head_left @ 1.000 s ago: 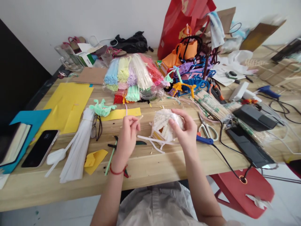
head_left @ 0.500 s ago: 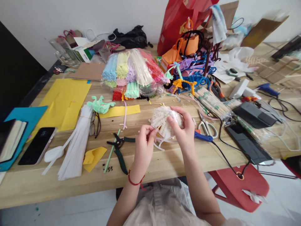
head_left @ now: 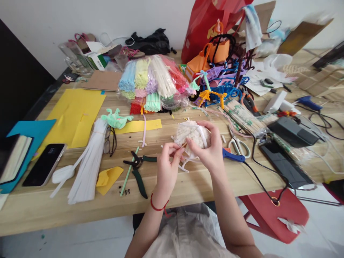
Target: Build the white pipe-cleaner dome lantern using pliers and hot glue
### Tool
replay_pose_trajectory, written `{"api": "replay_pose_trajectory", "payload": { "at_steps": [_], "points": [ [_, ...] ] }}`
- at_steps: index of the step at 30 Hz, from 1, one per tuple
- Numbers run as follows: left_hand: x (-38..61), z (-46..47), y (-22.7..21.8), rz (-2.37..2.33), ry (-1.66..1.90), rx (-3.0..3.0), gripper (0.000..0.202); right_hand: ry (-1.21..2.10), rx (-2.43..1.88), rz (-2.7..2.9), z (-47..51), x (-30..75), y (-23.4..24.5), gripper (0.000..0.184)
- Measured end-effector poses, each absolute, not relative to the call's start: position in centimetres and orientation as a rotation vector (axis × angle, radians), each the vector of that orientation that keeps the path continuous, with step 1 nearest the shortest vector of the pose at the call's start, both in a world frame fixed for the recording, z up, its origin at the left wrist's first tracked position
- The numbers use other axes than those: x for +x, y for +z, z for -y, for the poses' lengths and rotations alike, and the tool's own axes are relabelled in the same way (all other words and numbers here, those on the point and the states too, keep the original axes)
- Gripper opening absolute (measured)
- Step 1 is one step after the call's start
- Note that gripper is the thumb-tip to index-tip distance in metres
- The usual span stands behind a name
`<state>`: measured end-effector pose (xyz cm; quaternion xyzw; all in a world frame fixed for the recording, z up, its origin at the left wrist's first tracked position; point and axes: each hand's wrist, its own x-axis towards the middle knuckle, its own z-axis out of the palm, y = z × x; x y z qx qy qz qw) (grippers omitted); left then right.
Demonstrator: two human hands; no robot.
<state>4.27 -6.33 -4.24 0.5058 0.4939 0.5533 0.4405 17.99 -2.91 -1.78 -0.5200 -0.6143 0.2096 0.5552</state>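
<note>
A white fluffy pipe-cleaner piece [head_left: 188, 129], rounded and ribbed, is held just above the table in front of me. My right hand [head_left: 208, 147] wraps around its right side, thumb on the front and fingers behind. At its lower front, my left hand [head_left: 170, 157] pinches a thin yellowish stick [head_left: 184, 144] against the white strands; the stick's ends are mostly hidden by fingers. White pipe-cleaner offcuts [head_left: 184, 167] lie below the piece. Close to my left hand are dark green pruning cutters [head_left: 139, 179], opened. Beside my right wrist lies a blue-handled corded tool [head_left: 233, 155].
White-handled scissors [head_left: 240, 147] lie right, near bundled wooden sticks [head_left: 242, 116]. Bagged coloured pipe cleaners [head_left: 150, 80] and a red bag [head_left: 199, 28] stand behind. Left are white strips [head_left: 86, 168], glasses [head_left: 107, 141], a phone [head_left: 44, 165] and yellow sheets [head_left: 76, 114].
The white piece has turned slightly in my hands. My right thumb has come down toward the left fingertips, and the view has shifted a little.
</note>
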Motion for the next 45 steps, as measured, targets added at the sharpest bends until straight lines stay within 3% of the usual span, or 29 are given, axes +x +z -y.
{"api": "replay_pose_trajectory", "payload": {
  "at_steps": [11,25,33,36,39,42,43,45],
  "points": [
    [4.7,6.9,-4.6,-1.390,1.531,1.475,0.002,0.475,-1.241,1.450,2.8,17.9,-1.9,0.047],
    [4.9,6.8,-4.6,-1.321,1.506,1.259,0.014,0.526,-1.212,1.487,3.0,18.2,-1.8,0.041],
    [-0.7,9.6,-4.9,-1.560,1.586,1.067,0.022,-0.038,-1.094,1.463,8.9,16.2,-0.9,0.053],
    [-5.2,11.0,-5.7,-1.797,1.638,0.944,0.030,0.122,-1.064,1.851,11.9,12.6,-1.7,0.047],
    [-8.9,11.9,-6.5,-1.927,1.696,0.822,0.035,0.544,-1.102,2.149,12.5,7.8,-3.8,0.060],
    [-11.0,12.6,-6.7,-1.964,1.763,0.770,0.036,0.578,-1.500,2.263,11.3,4.2,-6.2,0.108],
    [-11.4,12.8,-6.6,-1.971,1.775,0.772,0.036,0.578,-1.605,2.289,10.8,3.5,-6.7,0.114],
    [-11.7,13.2,-6.6,-1.981,1.773,0.795,0.035,0.570,-1.712,2.339,10.0,2.9,-7.1,0.110]
  ]
}}
